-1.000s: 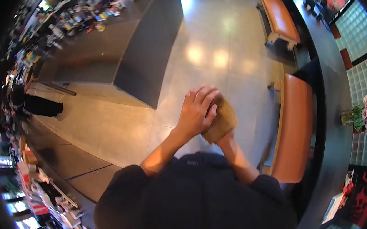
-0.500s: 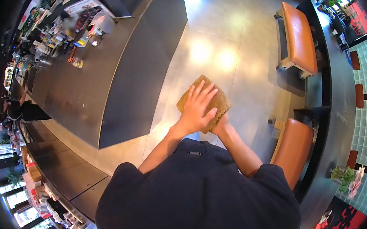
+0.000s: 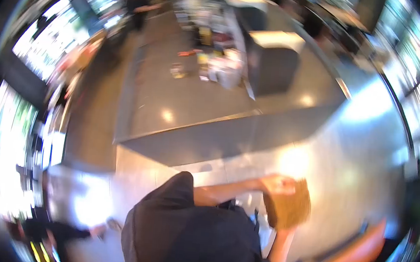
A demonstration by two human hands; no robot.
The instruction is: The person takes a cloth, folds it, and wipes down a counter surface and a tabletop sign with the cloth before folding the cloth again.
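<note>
A brown, folded cloth-like square (image 3: 288, 207) is held out to the right of my dark shirt, over the floor. My left hand (image 3: 280, 185) lies at its upper left edge, its fingers smeared by motion. From below, my right hand (image 3: 285, 232) supports the lower edge of the brown square; its fingers are hidden behind it.
Ahead stands a large dark counter (image 3: 197, 105) with blurred items and a clear bag (image 3: 225, 70). An orange bench (image 3: 346, 260) is at the lower right. One person (image 3: 51, 232) is at the lower left, another (image 3: 137, 5) behind the counter's far left.
The view has swung left, so the counter now lies across the front and the bench sits lower right. My hands and the brown square have moved right and down in view.
</note>
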